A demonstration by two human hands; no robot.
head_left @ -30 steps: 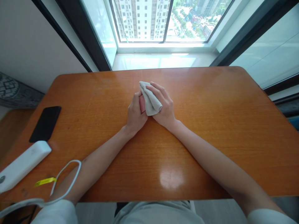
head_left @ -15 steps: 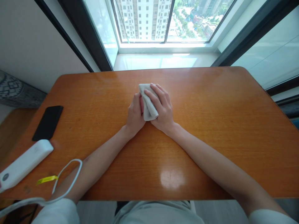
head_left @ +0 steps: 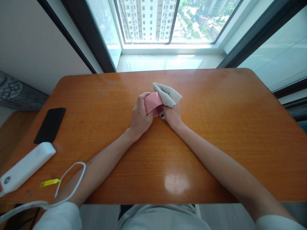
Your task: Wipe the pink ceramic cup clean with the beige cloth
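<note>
My left hand [head_left: 141, 115] is wrapped round a pink hollow container [head_left: 152, 101], cup-like in shape, tilted so that its opening faces right. A folded pale grey cloth [head_left: 167, 94] drapes over my right hand [head_left: 173, 115], whose fingers are closed and partly covered by it. Part of the cloth lies against the container's right edge, and a lower fold shows beneath my right fingers near the opening. Both hands meet above the middle of the wooden table [head_left: 216, 134].
Left on the table lie a black phone [head_left: 50, 125] and a white power strip [head_left: 28, 167]. Its white cable [head_left: 82, 174] with a yellow tag [head_left: 50, 182] loops over my left forearm. A window [head_left: 168, 22] stands beyond the table's far edge.
My right hand has moved slightly right and turned, taking the cloth off the container's outer side toward its opening. More of the pink container shows now. My left hand keeps its hold.
</note>
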